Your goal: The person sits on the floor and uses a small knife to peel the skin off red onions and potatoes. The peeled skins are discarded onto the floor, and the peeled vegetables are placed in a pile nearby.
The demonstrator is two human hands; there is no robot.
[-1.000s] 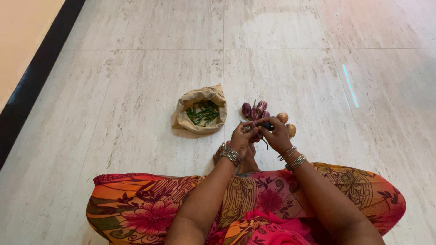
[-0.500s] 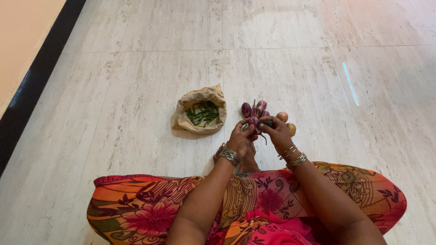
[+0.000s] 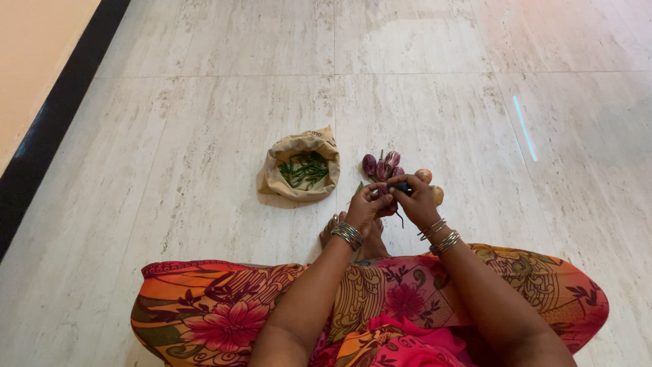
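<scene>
A paper bag (image 3: 299, 171) of green chillies (image 3: 303, 170) sits on the floor (image 3: 170, 149), left of the small aubergines (image 3: 380, 166).

Head view looks steeply down; lap near, floor (image 3: 204, 136) beyond

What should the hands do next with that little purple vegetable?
Probably finish trimming it. The left hand pinches a small purple eggplant while the right hand presses a dark-handled tool against it, likely a knife. More eggplants lie on the floor just beyond, beside a paper bag of green chillies, so the trimmed one could go back there.
</scene>
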